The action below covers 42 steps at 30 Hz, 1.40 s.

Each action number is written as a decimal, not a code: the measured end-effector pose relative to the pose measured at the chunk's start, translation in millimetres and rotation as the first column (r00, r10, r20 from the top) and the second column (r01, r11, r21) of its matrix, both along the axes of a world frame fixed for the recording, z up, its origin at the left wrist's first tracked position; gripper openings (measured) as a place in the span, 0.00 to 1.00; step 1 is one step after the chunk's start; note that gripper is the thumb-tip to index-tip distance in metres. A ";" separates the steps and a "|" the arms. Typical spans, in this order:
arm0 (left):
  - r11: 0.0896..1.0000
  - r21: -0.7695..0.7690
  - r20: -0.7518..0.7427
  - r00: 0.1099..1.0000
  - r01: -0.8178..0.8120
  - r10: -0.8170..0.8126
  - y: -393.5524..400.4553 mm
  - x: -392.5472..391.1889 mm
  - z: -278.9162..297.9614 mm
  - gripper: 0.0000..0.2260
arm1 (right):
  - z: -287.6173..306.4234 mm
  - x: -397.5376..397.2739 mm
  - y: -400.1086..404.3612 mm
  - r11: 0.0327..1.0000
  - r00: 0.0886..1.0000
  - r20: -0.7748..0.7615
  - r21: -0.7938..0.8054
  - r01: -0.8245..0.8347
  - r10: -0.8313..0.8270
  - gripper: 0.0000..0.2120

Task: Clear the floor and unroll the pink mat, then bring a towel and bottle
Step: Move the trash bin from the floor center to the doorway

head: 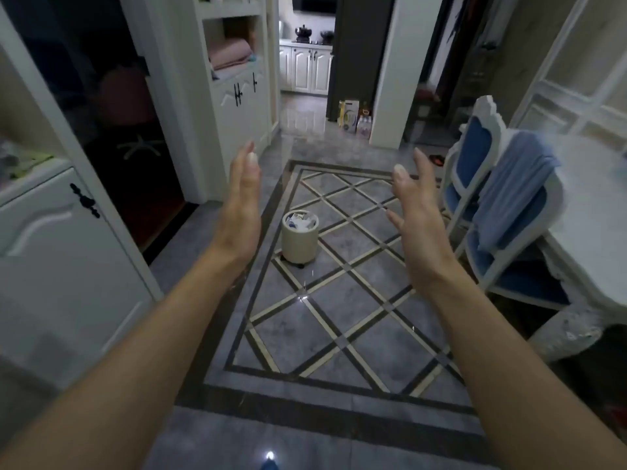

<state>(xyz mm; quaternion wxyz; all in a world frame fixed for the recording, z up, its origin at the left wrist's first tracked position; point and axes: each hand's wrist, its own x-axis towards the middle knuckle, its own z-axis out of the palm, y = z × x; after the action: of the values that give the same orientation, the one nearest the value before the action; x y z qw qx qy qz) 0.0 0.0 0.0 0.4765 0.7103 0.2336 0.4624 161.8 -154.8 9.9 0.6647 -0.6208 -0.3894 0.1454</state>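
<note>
Both arms reach out — left hand (241,212) and right hand (418,218) spread wide, fingers loose, grasping nothing — above the tiled floor (339,334), the small bin (300,236) standing between them.

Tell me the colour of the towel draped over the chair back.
Light blue towel, seen best in the head view.

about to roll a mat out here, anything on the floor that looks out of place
Yes: a small round bin, full of rubbish, stands alone in the middle of the patterned floor, away from any wall. Both the left hand and the right hand are open and empty. Nothing looks spilled.
</note>
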 end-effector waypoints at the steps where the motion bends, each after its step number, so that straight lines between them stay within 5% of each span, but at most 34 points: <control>1: 1.000 -0.010 -0.010 1.000 0.005 -0.005 11.1 9.2 0.7 0.34 | 2.8 3.1 11.3 1.000 1.000 0.001 -0.015 0.006 -0.006 0.28; 14: 0.998 -0.069 -0.101 0.995 -0.002 -0.005 177.8 154.1 -24.3 0.26 | -23.1 141.9 171.9 0.990 0.987 -0.126 -0.108 0.086 -0.099 0.31; 28: 0.948 -0.245 -0.235 0.961 -0.202 0.144 316.9 361.0 -138.6 0.31 | -125.1 381.2 344.9 0.947 0.972 -0.222 -0.291 -0.137 0.072 0.28; 42: 0.841 -0.482 -0.357 0.932 -0.246 0.068 532.8 459.7 -307.6 0.28 | -292.9 478.6 576.9 0.879 0.935 -0.354 -0.442 -0.182 0.015 0.25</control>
<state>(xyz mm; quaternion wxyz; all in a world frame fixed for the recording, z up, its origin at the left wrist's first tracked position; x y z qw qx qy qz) 459.7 532.8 -307.6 0.5647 0.6001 0.4831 0.2962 640.4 422.1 -283.1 0.5441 -0.7070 -0.2536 0.3740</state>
